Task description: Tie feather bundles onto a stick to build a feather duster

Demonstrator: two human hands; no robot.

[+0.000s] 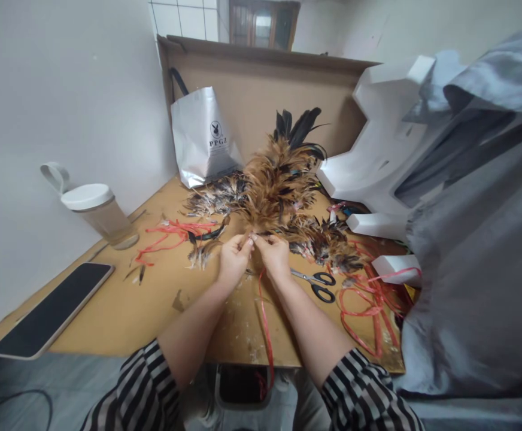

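Observation:
Both my hands meet over the middle of the table, fingertips pinched together at the near end of a bundle of brown feathers [272, 179]. My left hand [234, 257] is closed at that base, its thumb and finger touching those of the other hand. From the right side my right hand [272, 254] pinches the same spot. Long black feathers [299, 129] stand up at the bundle's far end. A red plastic strip [265, 326] hangs from near my right hand over the table's front edge. What exactly lies between the fingertips is too small to make out.
Black-handled scissors [319, 284] lie right of my right wrist. Loose feathers [324, 239] and red strips [373, 305] spread around. Left stand a lidded cup [103, 215] and a phone [54, 308]; behind, a silver bag [205, 137]. White foam [378, 137] and grey cloth [480, 257] border the right.

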